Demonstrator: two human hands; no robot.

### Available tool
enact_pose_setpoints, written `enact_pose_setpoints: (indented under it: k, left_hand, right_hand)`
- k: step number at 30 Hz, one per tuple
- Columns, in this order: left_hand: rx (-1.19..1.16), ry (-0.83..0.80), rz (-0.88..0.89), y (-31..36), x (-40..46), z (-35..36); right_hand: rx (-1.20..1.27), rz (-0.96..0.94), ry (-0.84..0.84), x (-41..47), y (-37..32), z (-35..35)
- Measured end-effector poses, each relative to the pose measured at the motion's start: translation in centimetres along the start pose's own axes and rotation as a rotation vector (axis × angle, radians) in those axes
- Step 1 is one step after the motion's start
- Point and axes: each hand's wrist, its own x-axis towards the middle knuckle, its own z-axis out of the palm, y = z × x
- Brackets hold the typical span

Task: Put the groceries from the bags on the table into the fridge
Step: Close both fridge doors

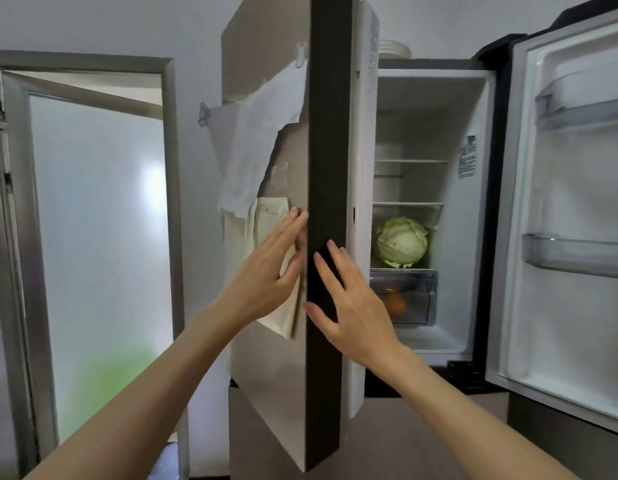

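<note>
The left hand [266, 268] lies flat against the outer face of the left door [266, 368], fingers straight and together, the tips reaching up toward the door's dark edge [326, 140]. Its palm covers part of a cream paper [280, 317] stuck on that face, so what is written there cannot be read. The right hand [349, 303] is flat too, fingers straight and slightly spread, pressed on the dark edge, the thumb out to the left. Neither hand holds anything. Both forearms rise from the lower corners, cut off at the bottom.

The left door stands half open and hides the left part of the fridge [435, 109] interior. Above the hands, white sheets [255, 133] hang from clips on the door, overlapping and curled; their print is too faint to make out.

Inside, a cabbage [401, 241] sits on the glass over the drawer [404, 296], under two wire shelves. Something orange shows through the drawer's clear front, too blurred to name. The right door [560, 209] is swung wide, its bins partly cut off by the frame. Plates [394, 48] on top of the fridge are mostly hidden. At left a frosted door [93, 237] stands ajar.
</note>
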Motion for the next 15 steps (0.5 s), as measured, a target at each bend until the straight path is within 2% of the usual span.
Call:
enact_pose_setpoints:
  k: [7, 11, 15]
  left_hand:
    - [0.127, -0.032, -0.025, -1.4, 1.0, 3.9]
    - [0.386, -0.174, -0.114, -4.6, 1.4, 5.8]
    - [0.526, -0.244, -0.102, -7.1, 2.4, 7.9]
  right_hand:
    - [-0.033, 0.245, -0.137, 0.0, 4.4, 0.7]
    - [-0.014, 0.405, -0.167, 0.9, 7.1, 2.2]
    - [0.106, 0.569, -0.207, 1.5, 10.6, 4.4]
